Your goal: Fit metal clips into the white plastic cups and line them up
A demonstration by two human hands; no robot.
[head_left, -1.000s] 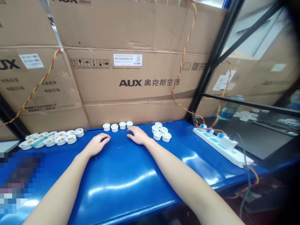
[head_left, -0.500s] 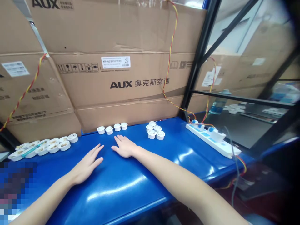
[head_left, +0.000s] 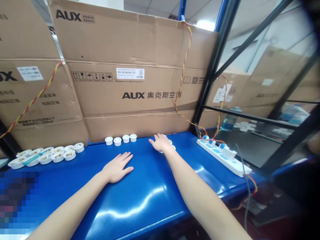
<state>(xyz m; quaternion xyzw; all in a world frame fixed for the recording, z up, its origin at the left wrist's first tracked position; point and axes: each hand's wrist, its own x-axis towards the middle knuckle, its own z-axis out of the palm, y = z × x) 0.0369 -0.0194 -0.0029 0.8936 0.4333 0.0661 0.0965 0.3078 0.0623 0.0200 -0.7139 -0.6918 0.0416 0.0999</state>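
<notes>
My left hand (head_left: 117, 167) lies flat on the blue tabletop (head_left: 140, 186), fingers spread, holding nothing. Just beyond its fingertips stands a row of several small white lidded cups (head_left: 121, 140). My right hand (head_left: 160, 142) sits on a cluster of white cups (head_left: 170, 147) at the far edge of the table, its fingers apart. That hand hides most of the cluster, with only slivers of white showing around it. Farther left, several open white cups with brownish contents (head_left: 45, 157) stand together, out of reach of both hands' fingertips.
A white power strip (head_left: 223, 154) with blue plugs lies at the table's right. Twisted red-and-yellow wires (head_left: 183, 90) run down the large cardboard boxes (head_left: 132, 83) behind the table. A dark metal shelf upright (head_left: 210, 73) stands at the back right. A pixelated patch (head_left: 17, 203) covers the lower left.
My right hand has moved forward onto the cup cluster and now covers it. My left hand has slid forward and to the right. The view has tilted slightly upward.
</notes>
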